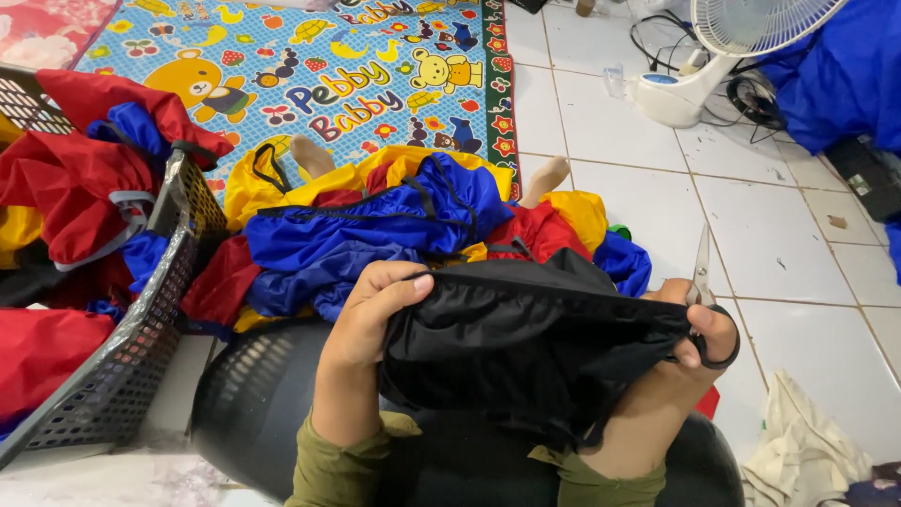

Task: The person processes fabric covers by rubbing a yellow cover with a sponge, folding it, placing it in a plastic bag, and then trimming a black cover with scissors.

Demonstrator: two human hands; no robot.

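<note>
My left hand grips the left edge of a black fabric piece, thumb on top. At the fabric's right edge, my right hand pinches the cloth while also holding scissors with black handles, blades pointing up. The fabric is stretched between both hands over my lap. Beyond it lies a heap of blue, yellow and red fabric items across my legs, with my bare feet showing past the heap.
A dark plastic basket full of red and blue fabric stands at left. A colourful play mat covers the floor ahead. A white fan and cables sit at upper right on white tiles, near blue cloth. A pale rag lies lower right.
</note>
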